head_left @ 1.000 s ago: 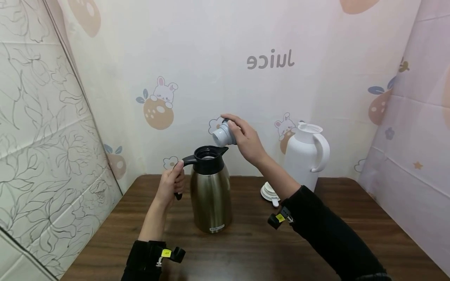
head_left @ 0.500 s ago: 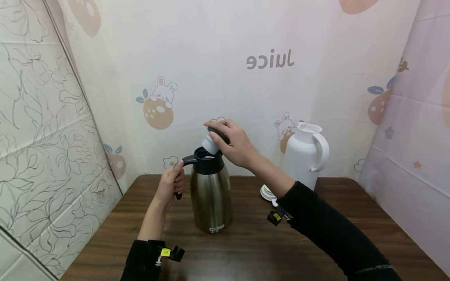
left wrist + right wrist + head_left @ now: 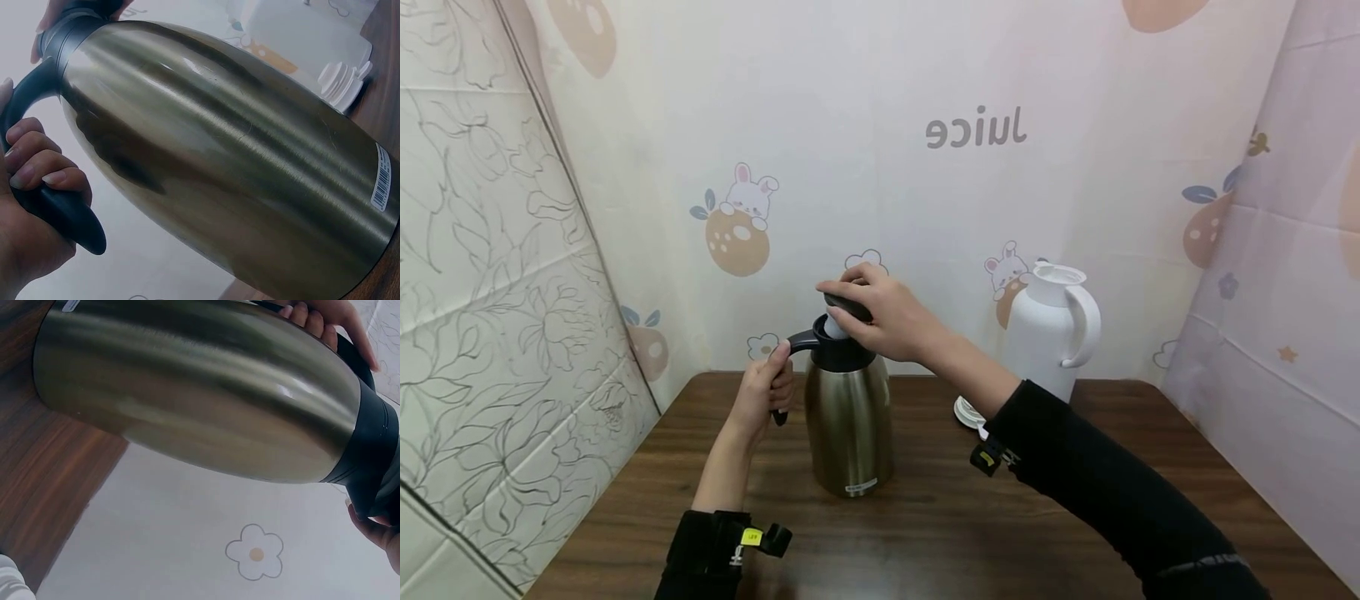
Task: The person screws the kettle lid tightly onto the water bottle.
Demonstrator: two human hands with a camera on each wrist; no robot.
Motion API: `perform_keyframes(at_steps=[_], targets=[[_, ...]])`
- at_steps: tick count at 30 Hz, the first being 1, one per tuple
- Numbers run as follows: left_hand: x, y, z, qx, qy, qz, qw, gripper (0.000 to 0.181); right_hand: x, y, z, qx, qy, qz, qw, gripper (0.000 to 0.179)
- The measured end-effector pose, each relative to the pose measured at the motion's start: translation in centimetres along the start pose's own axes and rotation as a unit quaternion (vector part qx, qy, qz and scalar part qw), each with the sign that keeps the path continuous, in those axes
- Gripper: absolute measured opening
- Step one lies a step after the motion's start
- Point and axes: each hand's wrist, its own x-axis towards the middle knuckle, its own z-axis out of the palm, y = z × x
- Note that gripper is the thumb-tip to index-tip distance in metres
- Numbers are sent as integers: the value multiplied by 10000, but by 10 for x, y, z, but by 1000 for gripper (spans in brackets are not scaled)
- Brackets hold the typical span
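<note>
A gold metal vacuum jug (image 3: 850,425) with a black collar and handle stands upright on the table. My left hand (image 3: 763,393) grips its black handle (image 3: 59,215), fingers curled round it in the left wrist view. Over the mouth, my right hand (image 3: 883,315) holds a stopper (image 3: 847,307) with a black top and a pale grey plug. The stopper sits tilted, its plug partly inside the jug's mouth. How deep it reaches is hidden by the fingers and collar. In the right wrist view only a few fingers of my right hand (image 3: 378,534) show, beside the black spout.
A white jug (image 3: 1043,333) with a side handle stands at the back right of the brown wooden table (image 3: 917,533). A white lid (image 3: 967,414) lies on the table near it, partly behind my right forearm. A printed curtain (image 3: 880,167) hangs behind the table.
My right hand has moved left and down with the stopper, from beside the spout to the jug's mouth. The stopper's plug has turned downward. My left hand has stayed on the handle.
</note>
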Motion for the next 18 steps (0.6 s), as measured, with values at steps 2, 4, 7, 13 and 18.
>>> perform_keyframes(at_steps=[2,4,7,13,18], targets=[[0,0,0,25,29,-13,10000,58,1,-1,1,-84,-78,-119,9999,38],[-1,1,0,35,32,-24,10000,58,1,-2,2,-165,-128,-215,9996,38],[-1,1,0,36,35,-22,10000,58,2,-3,3,-244,-163,-324,9990,38],[-2,2,1,45,67,-43,10000,58,3,-4,4,-487,-156,-653,9966,36],[-2,2,2,41,79,-68,9999,59,4,-3,5,-637,-188,-894,9938,36]])
